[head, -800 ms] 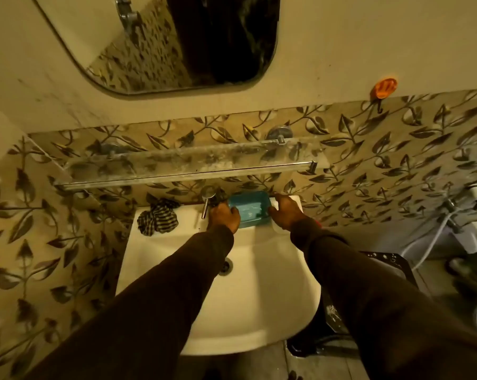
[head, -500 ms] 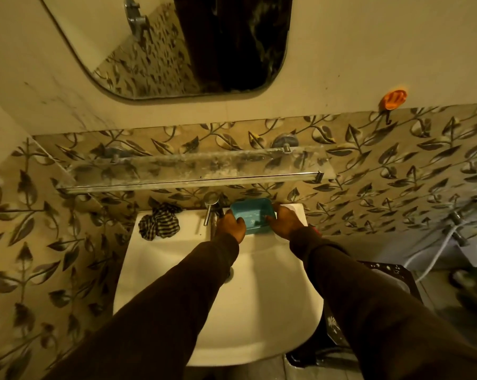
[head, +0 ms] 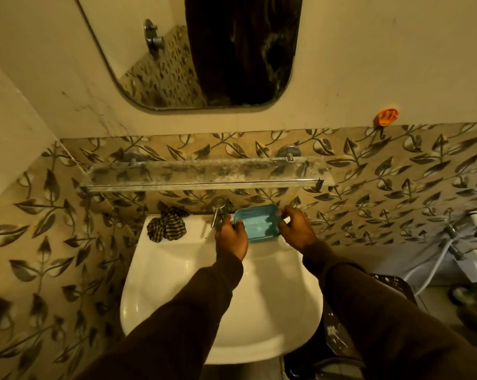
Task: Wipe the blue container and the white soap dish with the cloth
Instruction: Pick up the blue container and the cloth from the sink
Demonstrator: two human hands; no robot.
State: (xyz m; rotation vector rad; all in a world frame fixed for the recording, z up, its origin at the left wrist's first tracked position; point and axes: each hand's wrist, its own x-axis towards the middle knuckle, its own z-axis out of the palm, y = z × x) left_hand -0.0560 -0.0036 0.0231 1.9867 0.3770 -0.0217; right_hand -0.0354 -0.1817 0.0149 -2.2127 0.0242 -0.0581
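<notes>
Both hands pinch the blue container point(head: 259, 222), left hand point(head: 231, 236) at its left edge, right hand point(head: 297, 229) at its right, beside the tap point(head: 218, 212), under the shelf point(head: 204, 174).

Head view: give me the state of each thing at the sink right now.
blue container: tilted, open side showing, held at both ends.
left hand: grips its left end.
right hand: grips its right end.
checked cloth: bunched on sink ledge, untouched.
tap: no water visible.

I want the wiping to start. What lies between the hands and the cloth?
The tap stands between them: the cloth lies on the sink rim left of it, untouched. Both hands, left and right, hold the blue container.
</notes>
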